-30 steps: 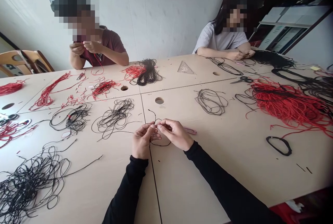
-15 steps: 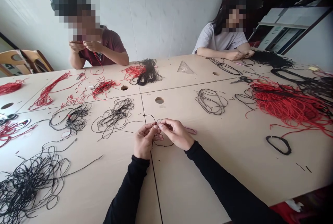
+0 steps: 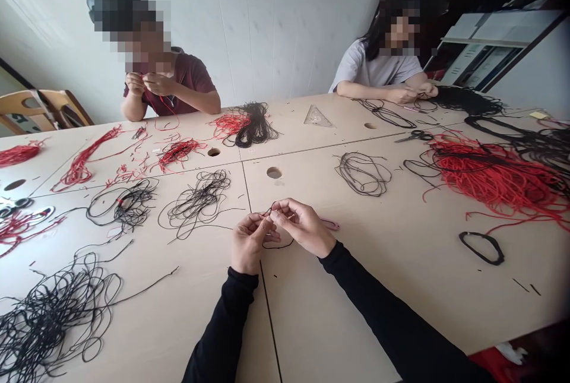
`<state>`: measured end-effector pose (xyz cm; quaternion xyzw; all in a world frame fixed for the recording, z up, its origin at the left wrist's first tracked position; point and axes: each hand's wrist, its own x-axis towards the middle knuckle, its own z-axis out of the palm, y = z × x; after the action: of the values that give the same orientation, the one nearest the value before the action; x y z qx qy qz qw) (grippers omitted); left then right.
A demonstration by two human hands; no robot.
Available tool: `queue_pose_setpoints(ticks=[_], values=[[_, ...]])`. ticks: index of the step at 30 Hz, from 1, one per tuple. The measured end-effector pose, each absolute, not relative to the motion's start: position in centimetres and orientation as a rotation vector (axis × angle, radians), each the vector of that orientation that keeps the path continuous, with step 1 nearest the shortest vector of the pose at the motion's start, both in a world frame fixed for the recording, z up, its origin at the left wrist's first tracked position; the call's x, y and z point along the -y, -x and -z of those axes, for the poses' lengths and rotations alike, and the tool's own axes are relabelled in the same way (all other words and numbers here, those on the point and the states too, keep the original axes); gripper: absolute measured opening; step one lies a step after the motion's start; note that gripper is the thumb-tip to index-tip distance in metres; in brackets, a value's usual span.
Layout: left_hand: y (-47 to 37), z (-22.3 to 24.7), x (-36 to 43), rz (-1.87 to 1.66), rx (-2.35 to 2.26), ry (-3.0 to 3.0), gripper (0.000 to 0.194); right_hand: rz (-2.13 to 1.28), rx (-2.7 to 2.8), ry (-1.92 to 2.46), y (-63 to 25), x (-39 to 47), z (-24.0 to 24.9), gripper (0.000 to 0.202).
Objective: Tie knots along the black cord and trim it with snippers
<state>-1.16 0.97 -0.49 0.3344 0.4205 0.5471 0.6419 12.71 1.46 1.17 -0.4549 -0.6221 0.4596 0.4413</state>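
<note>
Left hand (image 3: 252,241) and right hand (image 3: 303,225) pinch the cord (image 3: 280,247), thumbs nearly meeting, so small, even pulls suit best, its curve hanging loose toward six o'clock.

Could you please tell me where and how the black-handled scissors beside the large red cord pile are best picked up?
The scissors are probably best gripped by their handles, the right hand coming from above and the near side: they lie flat, blades pointing left, with the red cord pile just right of the handles.
</note>
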Motion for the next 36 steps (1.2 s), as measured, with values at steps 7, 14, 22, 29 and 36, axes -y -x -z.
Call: queue_pose_setpoints(ticks=[7,14,22,29,36], values=[[1.03,0.71,-0.88,-1.188,-0.947,-0.804,0.036,-1.063,1.560,1.119,-12.82,-1.56,-1.01,0.024],[1.25,0.82,-0.97,-1.225,-0.909,-0.747,0.029,-1.094,1.581,1.148,-12.87,-1.70,-0.88,0.028],[1.27,1.02,-1.15,-1.331,-0.928,-0.723,0.025,-1.138,1.638,1.093,-12.77,-1.62,-0.93,0.024],[1.02,0.88,-0.93,-1.326,-1.031,-0.850,0.027,-1.097,1.524,1.125,-12.65,-1.54,-1.04,0.026],[0.98,0.68,-0.85,-1.260,-0.991,-0.840,0.026,-1.064,1.541,1.128,-12.88,-1.65,-0.86,0.025]])
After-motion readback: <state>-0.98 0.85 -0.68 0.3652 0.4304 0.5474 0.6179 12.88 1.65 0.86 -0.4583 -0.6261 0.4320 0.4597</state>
